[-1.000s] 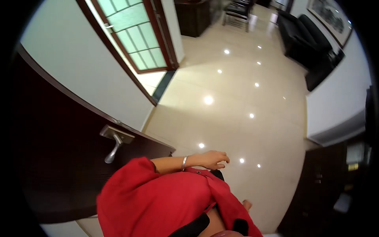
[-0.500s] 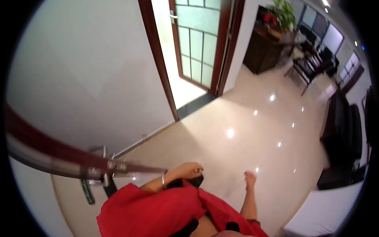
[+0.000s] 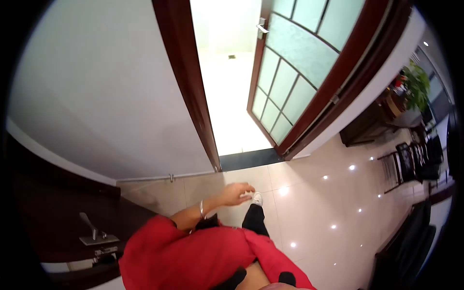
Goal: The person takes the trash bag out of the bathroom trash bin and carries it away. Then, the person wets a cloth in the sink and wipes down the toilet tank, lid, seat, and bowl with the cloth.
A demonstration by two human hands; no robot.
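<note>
My left hand [image 3: 237, 194], with a silver bracelet [image 3: 202, 209] at the wrist, is held out in front of my red top [image 3: 193, 251]. Its fingers are curled inward, and a small pale patch shows at the fingertips; I cannot make out whether it is a held item or part of the white shoe [image 3: 257, 198] just beyond. The hand touches neither door. My right hand is out of view.
An open doorway with a dark threshold [image 3: 251, 159] lies ahead, its glass-paned door [image 3: 285, 92] swung inward. A dark door with a metal handle [image 3: 96, 237] is at lower left. Chairs [image 3: 411, 162], a wooden cabinet [image 3: 367, 123], a plant [image 3: 415, 87] and a black sofa [image 3: 411, 246] stand right.
The view has turned left, so the glass-paned door now fills the upper middle. My right hand has gone out of view. A white shoe and black trouser leg have appeared.
</note>
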